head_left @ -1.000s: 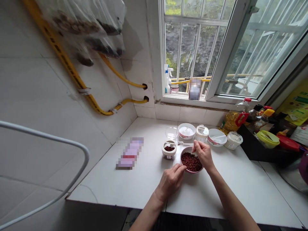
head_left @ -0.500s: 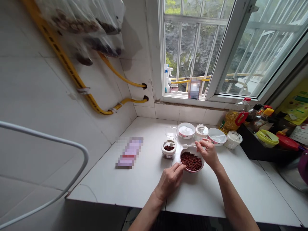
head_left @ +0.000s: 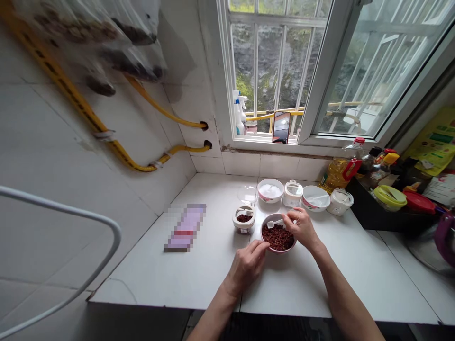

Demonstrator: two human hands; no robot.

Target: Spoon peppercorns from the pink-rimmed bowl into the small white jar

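My right hand pinches the handle of a small white spoon. Its scoop is over the far left part of a bowl of dark red Sichuan peppercorns. With fingers closed on the near left rim, my left hand holds that bowl on the counter. Just left of the bowl stands a small seasoning jar with its clear lid flipped up and some of the same peppercorns inside.
Behind are a bowl of white grains, a lidded jar, another bowl and another jar. An oil bottle stands back right. A blurred purple packet lies left; a phone leans at the window.
My right hand has lowered the spoon from above the bowl's far rim to just over the peppercorns. My left hand stays on the rim. The view has shifted slightly.
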